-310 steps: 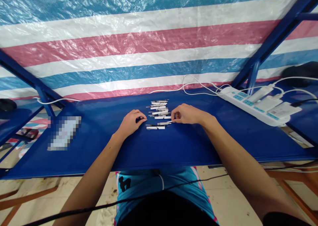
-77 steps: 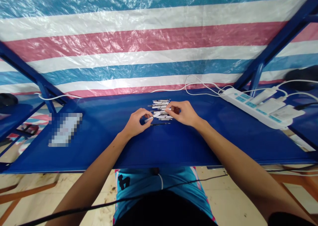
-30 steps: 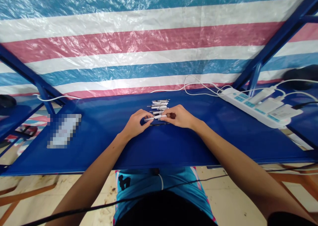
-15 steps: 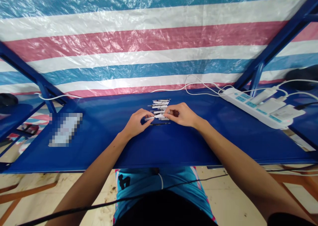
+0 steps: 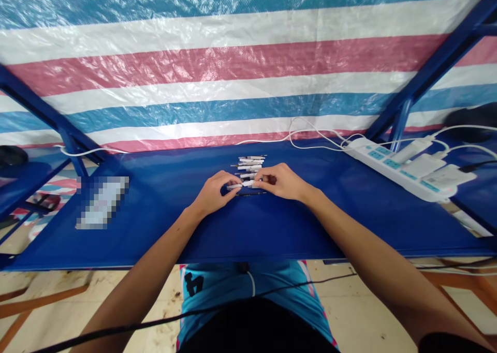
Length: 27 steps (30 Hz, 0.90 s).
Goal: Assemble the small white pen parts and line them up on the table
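Observation:
On the blue table (image 5: 272, 223), a small pile of white pen-like pieces (image 5: 250, 162) lies at the middle back. My left hand (image 5: 213, 192) pinches the left end of one white piece (image 5: 237, 186) just in front of the pile. My right hand (image 5: 282, 181) pinches the right end of the same piece, fingers curled, with something dark showing inside its palm. The two hands almost meet above a thin dark rod (image 5: 248, 194) that lies on the table.
A white power strip (image 5: 392, 169) with several white chargers plugged in sits at the back right, its white cables (image 5: 310, 135) trailing along the back edge. A blurred-out flat object (image 5: 101, 202) lies at the left. Blue frame struts rise at both sides before a striped tarp.
Over ten seconds the hands lifted a white piece from the front of the pile and brought its ends together between them. In the last second they barely shifted.

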Tool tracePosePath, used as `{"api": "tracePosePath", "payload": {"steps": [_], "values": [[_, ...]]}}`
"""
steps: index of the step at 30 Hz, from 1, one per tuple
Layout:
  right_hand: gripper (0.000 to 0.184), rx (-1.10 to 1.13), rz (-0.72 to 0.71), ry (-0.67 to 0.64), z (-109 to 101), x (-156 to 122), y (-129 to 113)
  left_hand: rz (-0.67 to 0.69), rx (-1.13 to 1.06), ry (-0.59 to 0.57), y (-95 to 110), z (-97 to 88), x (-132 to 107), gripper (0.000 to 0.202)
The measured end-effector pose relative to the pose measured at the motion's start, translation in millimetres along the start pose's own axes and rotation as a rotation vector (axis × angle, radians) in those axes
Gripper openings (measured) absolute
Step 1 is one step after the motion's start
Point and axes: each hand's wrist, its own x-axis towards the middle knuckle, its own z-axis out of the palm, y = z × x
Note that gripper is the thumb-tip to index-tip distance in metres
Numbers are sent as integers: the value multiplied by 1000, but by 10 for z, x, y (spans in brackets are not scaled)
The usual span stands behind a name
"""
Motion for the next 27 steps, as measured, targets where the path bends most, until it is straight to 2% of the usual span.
{"api": "tracePosePath", "payload": {"steps": [6,12,17,22,27], "values": [[36,24,13,-23,4,1,-1,55,-26,20,13,5,7,15],[43,4,31,-28,10,6,-5,21,-27,11,13,8,7,17],[49,-31,22,27,-30,6,-12,-50,-25,25,34,-13,21,16],[45,-82,29,51,-70,-2,10,-95,-64,68,81,-27,36,15],[33,-91,35,44,-63,3,46,-165,-108,26,125,-40,46,11]]}}
